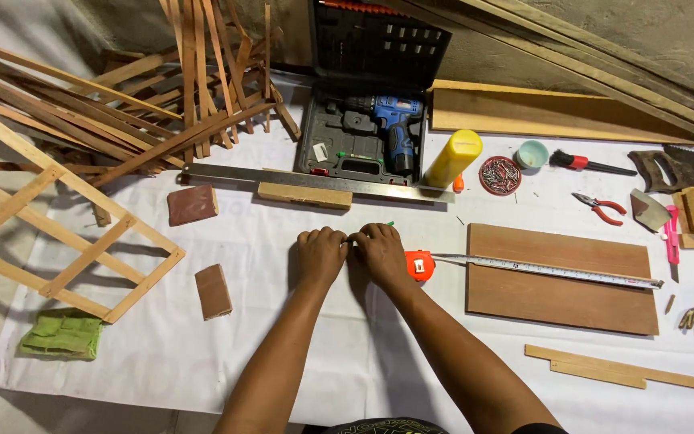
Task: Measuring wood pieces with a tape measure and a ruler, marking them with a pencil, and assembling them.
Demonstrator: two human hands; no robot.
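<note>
Two hands meet at the middle of the white-covered worktop [202, 354], knuckles up, fingers curled tight around a thin green-tipped stick, probably a pencil [388, 224], of which only the tip shows beyond the right hand [382, 253]. The left hand [320, 255] is closed beside it, thumb side touching the right; whether it grips the same stick I cannot tell. Such a stick would be light and stiff, likely to snap if bent hard, so a hold along its shaft, as here, suits it. Both forearms run straight forward from the body, wrists level, hands resting on the cloth

Just right of the right hand sits an orange tape measure [418, 264], its blade drawn out across a brown board [560, 293]. Beyond the hands lie a short wooden block [304, 195] and a long steel ruler [234, 174], then an open case with a blue drill [387, 120] and a yellow bottle [454, 157]. Wooden lattice frames [50, 233] lie to the left
</note>
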